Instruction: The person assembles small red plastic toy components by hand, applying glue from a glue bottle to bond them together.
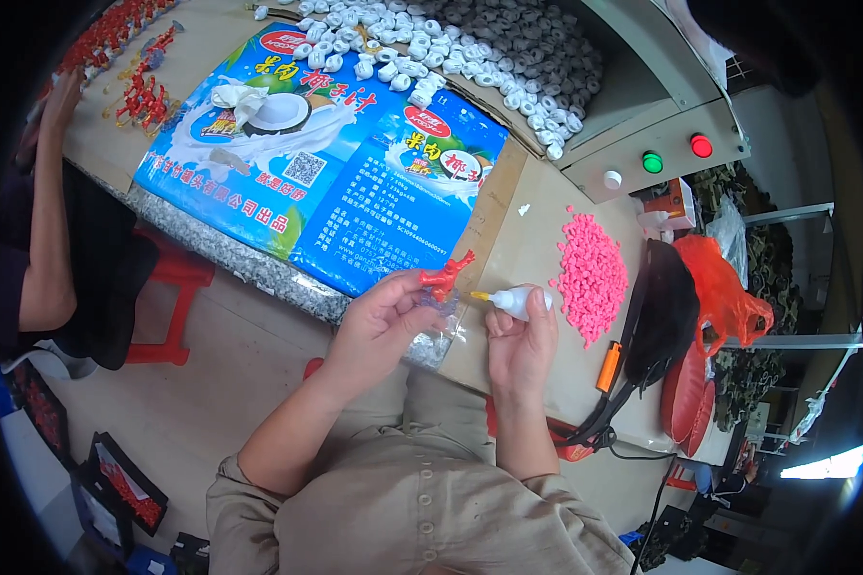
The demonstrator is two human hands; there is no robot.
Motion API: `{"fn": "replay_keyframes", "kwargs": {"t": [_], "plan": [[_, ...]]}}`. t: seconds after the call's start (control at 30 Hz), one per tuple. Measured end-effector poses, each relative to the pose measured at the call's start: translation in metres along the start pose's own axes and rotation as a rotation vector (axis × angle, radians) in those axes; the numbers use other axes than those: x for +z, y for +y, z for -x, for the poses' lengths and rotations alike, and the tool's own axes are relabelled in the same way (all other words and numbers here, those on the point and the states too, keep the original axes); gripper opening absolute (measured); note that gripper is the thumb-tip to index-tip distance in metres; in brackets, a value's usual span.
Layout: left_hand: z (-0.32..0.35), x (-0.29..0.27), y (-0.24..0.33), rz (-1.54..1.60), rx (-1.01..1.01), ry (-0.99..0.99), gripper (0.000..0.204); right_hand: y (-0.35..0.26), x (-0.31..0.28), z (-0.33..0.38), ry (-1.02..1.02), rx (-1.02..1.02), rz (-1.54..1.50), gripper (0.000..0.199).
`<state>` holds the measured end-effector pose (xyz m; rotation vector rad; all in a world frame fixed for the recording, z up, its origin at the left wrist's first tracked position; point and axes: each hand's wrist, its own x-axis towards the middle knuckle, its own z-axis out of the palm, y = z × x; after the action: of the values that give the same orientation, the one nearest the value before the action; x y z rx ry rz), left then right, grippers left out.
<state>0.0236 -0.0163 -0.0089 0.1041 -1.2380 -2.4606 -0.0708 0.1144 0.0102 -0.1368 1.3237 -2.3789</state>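
Red plastic figure [447, 273] sits pinched in the fingers of the left hand [385, 321], held just above the table [508, 249] edge. The right hand [520, 340] grips a small white glue bottle [514, 302], its yellow nozzle aimed at the figure. Pink pellets [591, 278] lie heaped nearby, beside a blue printed sack [336, 163].

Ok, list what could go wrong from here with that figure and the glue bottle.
1. The small white bottle's yellow nozzle points right at the red figure pinched in the left hand; a drip could land on those fingertips.
2. The right hand works beside the pink pellet heap; a stray nudge might scatter pellets.
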Motion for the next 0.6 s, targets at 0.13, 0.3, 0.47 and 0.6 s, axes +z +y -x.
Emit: {"fn": "replay_keyframes", "kwargs": {"t": [0.13,0.3,0.47,0.6], "plan": [[0.0002,-0.0032,-0.0006,-0.002,0.005,-0.022,0.031,0.0001,0.0008,-0.0004,0.012,0.013,0.005,0.021],[0.0011,-0.003,-0.0003,0.001,-0.012,-0.021,0.032,-0.0004,0.0003,0.0007,0.0,0.005,0.008,0.021],[0.0012,-0.0026,-0.0012,0.04,0.001,-0.022,0.032,0.0004,0.0005,0.0006,0.02,-0.001,0.009,0.021],[0.0014,-0.0017,-0.0006,0.045,-0.001,-0.026,0.032,0.0006,0.0011,0.0012,0.003,-0.007,0.01,0.02]]}}
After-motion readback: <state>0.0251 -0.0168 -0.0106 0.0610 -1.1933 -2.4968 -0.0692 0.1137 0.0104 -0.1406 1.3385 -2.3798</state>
